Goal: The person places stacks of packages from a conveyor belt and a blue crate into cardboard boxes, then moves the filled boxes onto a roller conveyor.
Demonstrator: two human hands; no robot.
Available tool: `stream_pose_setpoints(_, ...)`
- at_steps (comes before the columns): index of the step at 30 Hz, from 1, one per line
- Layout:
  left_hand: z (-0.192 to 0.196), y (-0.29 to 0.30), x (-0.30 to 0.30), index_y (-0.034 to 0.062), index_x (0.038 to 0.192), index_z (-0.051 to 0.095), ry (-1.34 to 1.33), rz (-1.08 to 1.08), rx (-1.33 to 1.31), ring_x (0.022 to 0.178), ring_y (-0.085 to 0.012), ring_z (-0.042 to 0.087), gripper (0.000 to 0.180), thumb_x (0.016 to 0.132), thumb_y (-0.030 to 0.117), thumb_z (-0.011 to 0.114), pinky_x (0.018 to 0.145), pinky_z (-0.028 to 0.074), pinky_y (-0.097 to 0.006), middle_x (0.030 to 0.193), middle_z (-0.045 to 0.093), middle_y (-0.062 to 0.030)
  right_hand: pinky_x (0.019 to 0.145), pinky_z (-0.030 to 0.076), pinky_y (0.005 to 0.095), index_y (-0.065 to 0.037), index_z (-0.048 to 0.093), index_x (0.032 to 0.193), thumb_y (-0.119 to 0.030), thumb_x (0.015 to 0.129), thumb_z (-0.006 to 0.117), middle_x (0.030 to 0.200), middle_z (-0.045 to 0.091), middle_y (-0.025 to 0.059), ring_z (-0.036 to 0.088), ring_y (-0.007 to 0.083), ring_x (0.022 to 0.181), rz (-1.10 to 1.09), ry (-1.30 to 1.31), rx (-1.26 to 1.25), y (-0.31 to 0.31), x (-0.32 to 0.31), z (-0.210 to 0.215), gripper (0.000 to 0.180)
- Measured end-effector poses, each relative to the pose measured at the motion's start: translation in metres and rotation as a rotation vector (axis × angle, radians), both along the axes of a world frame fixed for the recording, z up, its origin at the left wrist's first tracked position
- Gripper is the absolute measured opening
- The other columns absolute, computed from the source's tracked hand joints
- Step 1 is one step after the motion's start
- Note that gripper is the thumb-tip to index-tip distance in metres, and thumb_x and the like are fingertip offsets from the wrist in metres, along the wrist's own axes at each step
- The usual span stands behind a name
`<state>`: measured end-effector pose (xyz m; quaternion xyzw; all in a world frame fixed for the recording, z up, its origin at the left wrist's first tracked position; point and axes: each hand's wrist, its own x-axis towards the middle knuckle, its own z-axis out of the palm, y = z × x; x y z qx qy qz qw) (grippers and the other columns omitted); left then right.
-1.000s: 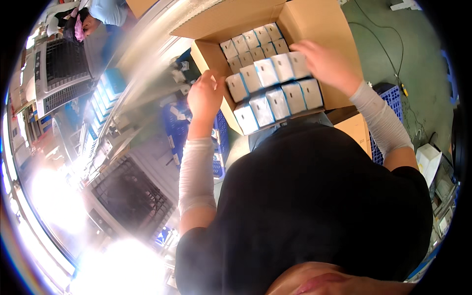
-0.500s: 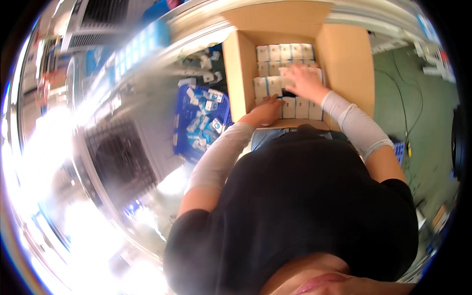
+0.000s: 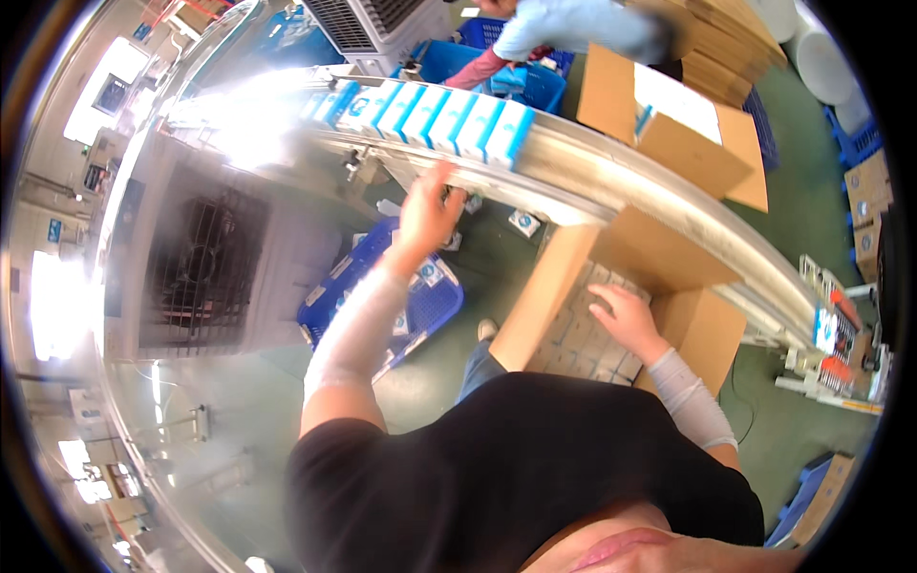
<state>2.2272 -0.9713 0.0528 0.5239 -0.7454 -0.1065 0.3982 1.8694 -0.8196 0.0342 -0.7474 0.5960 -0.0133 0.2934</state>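
My left hand (image 3: 428,218) is raised beside the near rail of the conveyor (image 3: 573,177), its fingers apart and nothing in it. Just beyond it, a row of blue-and-white small cartons (image 3: 449,119) stands on the belt. My right hand (image 3: 626,317) hovers over an open cardboard box (image 3: 544,296) in front of me, fingers spread and holding nothing. Rows of white cartons (image 3: 573,339) line the inside of that box, partly hidden by my right hand and the box wall.
A blue basket (image 3: 444,304) with loose cartons sits at my left, near a large fan unit (image 3: 210,258). Across the conveyor, a person in a light blue top (image 3: 564,33) reaches into a blue bin (image 3: 439,59). Another open cardboard box (image 3: 688,148) stands there.
My view has swung left. My left hand has left the cartons in the box and moved out toward the conveyor; my right hand has lifted from the cartons.
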Motion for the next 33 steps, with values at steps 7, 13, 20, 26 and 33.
stream_pose_setpoints(7,-0.02,-0.212,0.127,0.0058,0.111,0.062,-0.034,0.385,0.055,0.098,-0.0354,0.061,0.029,0.087,0.007,0.045,0.086,0.049,-0.041,0.104,0.066,-0.0149,0.083,0.05,0.0331,-0.007,0.044,0.132,-0.012,0.083,0.064,0.123,0.054,0.0144,0.059,0.0277,0.104,-0.151,-0.342,-0.503,-0.17,0.09,0.075,0.054)
stream_pose_setpoints(13,-0.051,-0.26,0.152,-0.0089,0.115,0.056,-0.315,0.362,0.534,0.105,-0.0359,0.06,0.08,0.077,0.062,0.059,0.092,0.046,-0.039,0.112,0.061,-0.0254,0.105,0.033,0.0373,0.002,0.013,0.144,-0.016,0.083,0.066,0.139,0.035,0.0269,0.04,0.034,0.127,-0.39,-0.492,-0.176,-0.261,0.101,-0.009,0.083)
stream_pose_setpoints(20,0.013,-0.254,0.142,0.0024,0.106,0.065,-0.287,0.246,0.239,0.098,-0.0354,0.061,0.046,0.081,0.041,0.063,0.086,0.048,-0.04,0.103,0.065,-0.0194,0.105,0.032,0.0343,-0.007,0.012,0.147,-0.006,0.082,0.066,0.14,0.036,0.0163,0.04,0.025,0.126,-0.451,-0.815,-0.244,-0.264,0.109,-0.036,0.084)
stream_pose_setpoints(26,-0.034,-0.195,0.077,-0.0011,0.106,0.061,-0.268,0.076,0.116,0.105,-0.0381,0.052,0.044,0.08,0.033,0.066,0.095,0.041,-0.043,0.111,0.057,-0.0184,0.102,0.036,0.0378,-0.013,0.007,0.149,-0.023,0.085,0.065,0.14,0.039,0.0206,0.044,0.0319,0.124,-0.475,-0.743,-0.208,-0.259,0.132,-0.053,0.087)
stream_pose_setpoints(33,-0.026,-0.19,0.049,-0.013,0.124,0.036,-0.226,0.121,0.486,0.112,-0.0404,0.053,0.093,0.073,0.059,0.066,0.094,0.044,-0.043,0.121,0.051,-0.0296,0.096,0.041,0.0338,0.003,0.032,0.131,-0.036,0.087,0.065,0.123,0.054,0.0178,0.052,0.0231,0.112,-0.578,-0.741,-0.086,-0.254,0.124,-0.04,0.068)
